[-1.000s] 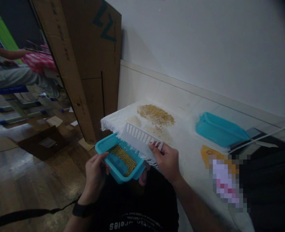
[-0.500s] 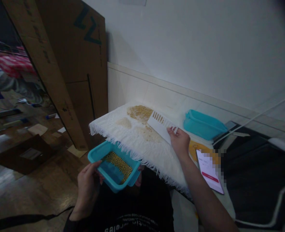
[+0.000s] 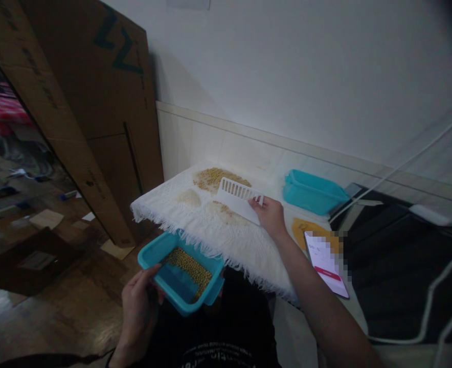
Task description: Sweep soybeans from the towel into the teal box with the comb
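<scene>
My left hand (image 3: 139, 299) grips the rim of a turquoise plastic bin (image 3: 183, 306) below the table's front edge. Yellowish beans (image 3: 191, 268) lie in a band across its bottom. In my right hand (image 3: 270, 217) is a white slotted plastic scoop (image 3: 235, 204), held over the white fringed cloth (image 3: 164, 204). Behind the scoop spreads a pile of beans (image 3: 218, 177) mixed with pale grains. A small heap of pale grains (image 3: 188, 197) sits to its left, and a thinner scatter of grains and beans (image 3: 226, 212) lies just in front of the scoop.
Another turquoise bin (image 3: 314, 193) stands near the wall at the right. A phone (image 3: 328, 266) lies partly on a yellow-orange item (image 3: 300, 232), with a white cable (image 3: 427, 306) beyond. A tall cardboard box (image 3: 111, 102) rises at the left. Part of a person in grey trousers (image 3: 17, 153) shows behind it.
The scoop has turned so its slotted edge faces the bean pile more squarely, and my right hand has moved slightly left. The whole view has shifted a little. My left hand keeps the bin.
</scene>
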Demonstrator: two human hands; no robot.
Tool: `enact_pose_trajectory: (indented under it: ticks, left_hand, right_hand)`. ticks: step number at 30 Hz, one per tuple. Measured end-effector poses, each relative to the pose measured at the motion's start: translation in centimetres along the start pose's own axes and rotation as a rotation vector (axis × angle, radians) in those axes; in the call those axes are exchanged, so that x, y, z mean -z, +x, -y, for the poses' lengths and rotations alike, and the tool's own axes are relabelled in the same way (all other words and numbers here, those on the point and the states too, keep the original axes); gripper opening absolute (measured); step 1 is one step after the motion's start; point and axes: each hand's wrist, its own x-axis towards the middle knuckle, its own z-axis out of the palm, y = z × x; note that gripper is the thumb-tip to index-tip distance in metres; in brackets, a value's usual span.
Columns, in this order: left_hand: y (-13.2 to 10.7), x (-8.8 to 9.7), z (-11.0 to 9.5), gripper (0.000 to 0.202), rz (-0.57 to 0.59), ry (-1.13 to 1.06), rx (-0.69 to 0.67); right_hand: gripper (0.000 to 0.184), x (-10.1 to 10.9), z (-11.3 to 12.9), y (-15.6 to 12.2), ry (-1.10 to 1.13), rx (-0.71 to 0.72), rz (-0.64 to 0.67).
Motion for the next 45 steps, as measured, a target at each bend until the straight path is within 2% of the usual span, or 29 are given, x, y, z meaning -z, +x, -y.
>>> enact_pose_trajectory:
  ticks: [5, 11, 18, 27, 30, 37, 45]
  left_hand:
    - [0.2, 0.2, 0.5, 0.030, -0.028, -0.030, 0.005]
    - [0.2, 0.4, 0.7, 0.035, 0.006, -0.010, 0.029]
    - [-0.1, 0.1, 0.6, 0.036, 0.012, -0.001, 0.016]
    - [-0.7, -0.7, 0.4, 0.029, 0.004, 0.050, -0.049]
    - [-0.8, -0.8, 0.4, 0.022, 0.010, 0.070, -0.065]
    - [-0.9, -1.1, 0.4, 0.033, 0.011, 0.060, -0.010]
    - [-0.8, -0.9, 0.8, 0.027, -0.002, 0.035, -0.019]
  right_hand:
    - [0.040, 0.1, 0.5, -0.6, 0.043, 0.010, 0.043]
    - [0.039, 0.7, 1.1, -2.4, 0.117, -0.021, 0.081]
    - [0.037, 2.4, 1.9, -5.0, 0.098, -0.044, -0.084]
    - [0.038, 2.7, 1.4, -6.2, -0.101, 0.024, -0.148]
    - [0.039, 2.6, 1.4, -6.3, -0.118, 0.027, -0.114]
    - [0.039, 2.1, 1.5, -6.5, -0.056, 0.032, -0.079]
    - [0.036, 1.9, 1.8, -6.8, -0.011, 0.047, -0.042]
